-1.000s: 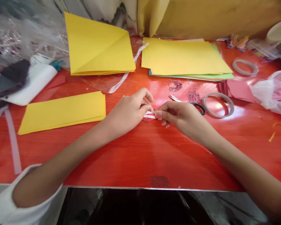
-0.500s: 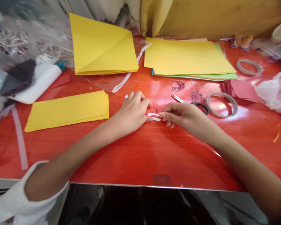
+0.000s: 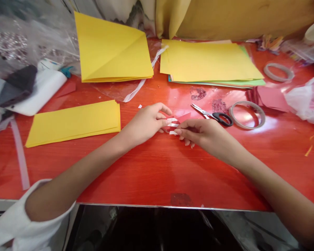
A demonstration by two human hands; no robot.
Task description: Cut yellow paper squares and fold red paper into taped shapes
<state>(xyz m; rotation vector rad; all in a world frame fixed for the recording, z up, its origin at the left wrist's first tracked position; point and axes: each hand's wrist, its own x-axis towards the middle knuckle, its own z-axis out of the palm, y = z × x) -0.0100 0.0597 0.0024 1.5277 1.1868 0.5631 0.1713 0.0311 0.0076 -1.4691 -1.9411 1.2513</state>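
A small red paper piece (image 3: pixel 184 118) with short white strips (image 3: pixel 173 124) on it lies between my hands, just above the table. My left hand (image 3: pixel 148 123) grips its left side, thumb over the strips and fingers partly hidden behind. Thumb and forefinger of my right hand (image 3: pixel 196 132) are pinched together on another white strip (image 3: pixel 172 132) at the lower edge. Whether that strip is stuck to the red paper, I cannot tell. Scissors (image 3: pixel 211 114) with black handles rest on the table just beyond my right hand, blades slightly apart.
Folded yellow paper (image 3: pixel 75 122) lies left, with a larger yellow stack (image 3: pixel 115 52) behind it. Coloured sheets (image 3: pixel 211 62) are piled at the back. Tape rolls (image 3: pixel 247 115), red paper pieces (image 3: pixel 269 98) and a plastic bag (image 3: pixel 307 99) sit right. The red table's (image 3: pixel 136 181) front edge is near me.
The red paper piece has come up into view between my hands, with the strips more spread out. My left fingers have lifted and shifted around it; my right hand has moved slightly down.
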